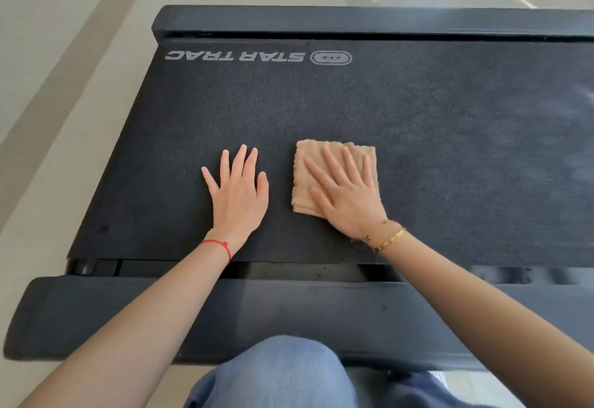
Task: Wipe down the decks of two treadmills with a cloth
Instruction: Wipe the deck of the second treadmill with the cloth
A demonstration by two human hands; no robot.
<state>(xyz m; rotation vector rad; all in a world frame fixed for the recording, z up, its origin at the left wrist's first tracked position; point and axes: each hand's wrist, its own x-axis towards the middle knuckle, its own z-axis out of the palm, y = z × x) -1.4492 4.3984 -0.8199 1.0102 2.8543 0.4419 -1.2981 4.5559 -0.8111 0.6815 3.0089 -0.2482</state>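
Note:
A black treadmill belt [353,102] with a STAR TRAC logo fills the middle of the view. A folded tan cloth [305,195] lies flat on the belt near its front edge. My right hand [345,195] presses on the cloth with straight, spread fingers and covers most of it. Left of the cloth, my left hand [239,192] rests flat on the bare belt, fingers straight, a small gap away from the cloth.
Black side rails run along the far edge [353,20] and the near edge [225,314] of the treadmill. Pale floor [58,53] lies to the left and beyond. My knee in blue jeans [283,375] is at the bottom.

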